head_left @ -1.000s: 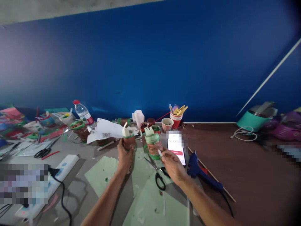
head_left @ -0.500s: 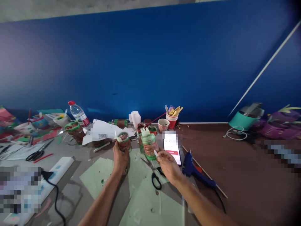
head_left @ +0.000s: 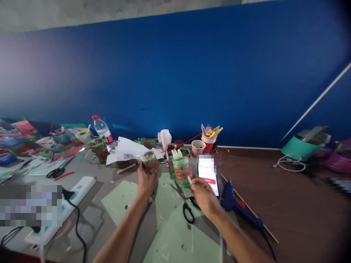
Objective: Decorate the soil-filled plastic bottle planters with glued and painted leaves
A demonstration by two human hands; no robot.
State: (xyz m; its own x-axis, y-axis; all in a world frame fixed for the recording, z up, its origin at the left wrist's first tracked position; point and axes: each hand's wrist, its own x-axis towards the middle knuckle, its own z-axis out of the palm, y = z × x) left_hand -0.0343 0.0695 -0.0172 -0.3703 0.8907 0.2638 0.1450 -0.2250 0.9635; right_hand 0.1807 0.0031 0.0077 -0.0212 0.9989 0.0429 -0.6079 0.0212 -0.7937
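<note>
My left hand is wrapped round a small clear jar with a green rim and reddish-brown filling, held tilted above the table. My right hand pinches a small white piece between thumb and fingers. Between the two hands stands a second jar with green bands and pale paper shapes sticking out of its top. Black-handled scissors lie on pale green paper sheets just below my right hand.
A phone and a blue glue gun lie to the right. Paper cups, a water bottle, another decorated jar, white papers, more scissors and a power strip crowd the table along the blue wall.
My left hand has tipped its jar over to the left. My right hand keeps its pinch on the white piece. The view swayed slightly.
</note>
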